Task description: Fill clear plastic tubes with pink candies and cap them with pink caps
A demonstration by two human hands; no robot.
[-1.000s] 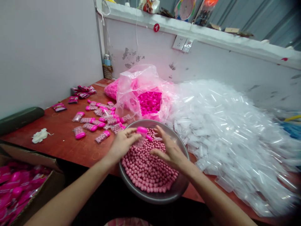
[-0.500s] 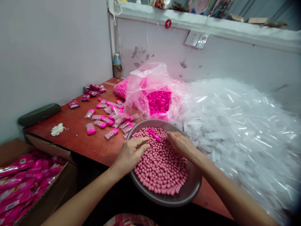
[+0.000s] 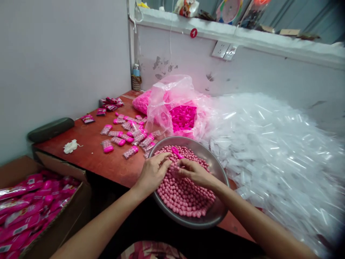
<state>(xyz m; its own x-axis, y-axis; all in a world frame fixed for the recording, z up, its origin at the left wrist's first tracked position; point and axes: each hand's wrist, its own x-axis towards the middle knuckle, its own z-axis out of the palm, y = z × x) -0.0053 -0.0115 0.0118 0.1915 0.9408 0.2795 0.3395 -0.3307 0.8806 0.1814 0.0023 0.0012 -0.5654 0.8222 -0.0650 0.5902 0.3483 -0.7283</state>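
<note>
A grey metal bowl [image 3: 219, 212] holds many pink beads [image 3: 185, 201] at the table's front edge. My left hand [image 3: 155, 171] is over the bowl's left side, its thumb and fingertips brought close together; whether anything lies between them is hidden. Close by on the right, my right hand [image 3: 192, 172] is pinched on something clear and too small to make out, just above the beads. A bright pink plastic piece [image 3: 176, 151] rests on the beads beyond both hands.
Small bead-filled containers with pink caps [image 3: 130, 152] lie left of the bowl. Behind it stands a plastic bag [image 3: 172, 86] of pink caps. Clear empty containers [image 3: 269, 151] are heaped at right. A carton [image 3: 83, 190] of pink packets is at lower left.
My right hand has moved left from the bowl's right side to beside my left hand, and its fingers have closed. The view has shifted slightly. My left hand stays almost in place.
</note>
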